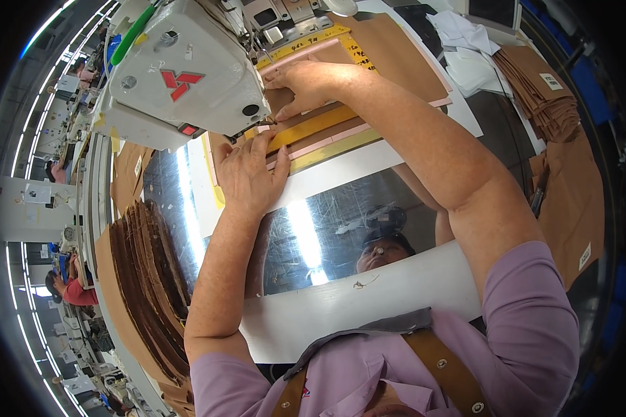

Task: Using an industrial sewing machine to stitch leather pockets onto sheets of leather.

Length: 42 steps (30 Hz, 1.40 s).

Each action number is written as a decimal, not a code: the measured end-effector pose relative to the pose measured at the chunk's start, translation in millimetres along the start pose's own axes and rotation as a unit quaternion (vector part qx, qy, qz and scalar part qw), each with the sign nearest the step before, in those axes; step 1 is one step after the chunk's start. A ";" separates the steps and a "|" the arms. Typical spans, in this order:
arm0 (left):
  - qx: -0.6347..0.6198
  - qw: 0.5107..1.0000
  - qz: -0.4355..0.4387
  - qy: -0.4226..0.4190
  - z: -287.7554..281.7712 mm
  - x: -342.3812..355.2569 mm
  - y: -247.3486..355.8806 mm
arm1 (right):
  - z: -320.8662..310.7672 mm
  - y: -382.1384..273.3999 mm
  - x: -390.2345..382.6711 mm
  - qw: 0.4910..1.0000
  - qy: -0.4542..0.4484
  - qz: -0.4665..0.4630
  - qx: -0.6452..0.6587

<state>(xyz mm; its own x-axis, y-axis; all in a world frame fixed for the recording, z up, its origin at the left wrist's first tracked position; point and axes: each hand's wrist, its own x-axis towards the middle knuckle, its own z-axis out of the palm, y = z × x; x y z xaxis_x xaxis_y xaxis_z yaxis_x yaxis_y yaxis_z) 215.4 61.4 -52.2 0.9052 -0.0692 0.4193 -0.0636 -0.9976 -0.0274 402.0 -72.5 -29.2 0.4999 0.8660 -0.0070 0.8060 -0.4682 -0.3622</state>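
My left hand [247, 170] lies with fingers spread on the near left part of a yellow-edged sewing template [341, 146], beside a yellow bar [320, 126]. Farther in, my right hand [306, 85] reaches over the template, thumb and fingers apart, close under the head of a white sewing machine [181, 76]. Neither hand shows anything in its grip, though the right fingertips are partly hidden near the machine head. Pink strips [314, 150] run along the template's edges. Brown fabric [403, 59] extends beyond it to the right, on a white sheet [466, 119].
Stacked brown fabric pieces [142, 257] stand along the left side. On the right are another brown stack [535, 90], white crumpled cloth [466, 55] and a dark-handled tool [540, 191]. A shiny metal plate [341, 229] fills the near worktop. Other people sit at machines far left.
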 end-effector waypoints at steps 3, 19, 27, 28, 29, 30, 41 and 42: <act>0.004 0.999 -0.005 -0.033 -2.8 -0.3 7.0 | 5.0 1.9 3.3 1.000 0.013 -0.011 0.004; 0.028 0.981 -0.034 -0.190 -10.7 17.8 51.9 | 7.1 15.3 12.5 0.999 0.025 -0.022 -0.034; 0.001 0.983 -0.062 -0.174 -8.3 15.4 49.1 | 3.8 9.4 13.8 0.999 0.006 -0.023 -0.041; 0.005 0.982 -0.060 -0.177 -7.7 16.3 50.4 | 3.2 9.4 12.2 0.999 0.000 -0.010 -0.047; 0.008 0.982 -0.059 -0.181 -7.5 16.9 50.9 | 2.4 9.1 11.4 0.999 -0.006 0.003 -0.053; 0.008 0.982 -0.061 -0.181 -7.7 16.8 51.1 | 2.5 9.2 11.0 0.999 -0.007 0.001 -0.054; -0.014 0.987 -0.059 -0.148 -5.3 17.6 48.1 | 3.1 7.5 12.2 0.998 -0.020 0.022 -0.064; -0.014 0.987 -0.059 -0.148 -3.7 18.0 47.7 | 2.1 7.4 12.4 0.997 -0.020 0.023 -0.065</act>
<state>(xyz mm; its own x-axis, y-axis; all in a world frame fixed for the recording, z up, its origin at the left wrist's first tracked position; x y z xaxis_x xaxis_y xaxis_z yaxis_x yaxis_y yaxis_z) 227.1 12.6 -42.5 0.9898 0.0452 0.1351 0.0411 -0.9986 0.0332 413.5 -64.8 -33.9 0.5256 0.8487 -0.0590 0.8184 -0.5233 -0.2376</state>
